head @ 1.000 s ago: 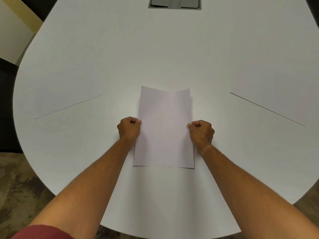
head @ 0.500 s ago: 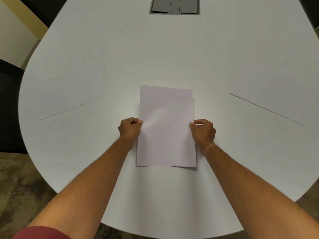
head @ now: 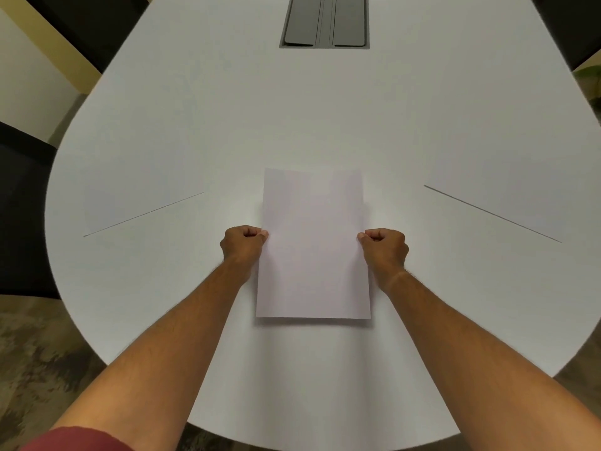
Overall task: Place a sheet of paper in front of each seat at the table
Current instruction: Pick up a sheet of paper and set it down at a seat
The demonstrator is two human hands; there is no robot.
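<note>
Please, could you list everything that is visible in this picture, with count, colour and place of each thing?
table: one, white, fills most of the view.
held sheet: one, white, middle near the front edge, pinched at both long sides.
left sheet: one, white, flat on the table's left side.
right sheet: one, white, flat on the table's right side.
cable hatch: one, grey, two lids, set in the table at top centre.
chairs: dark, partly seen at the left edge and upper corners; count unclear.
carpet: brown, patterned, under the table.
left hand: one, closed on the sheet's left edge.
right hand: one, closed on the sheet's right edge.
sleeve: one, dark red, bottom left.
</note>
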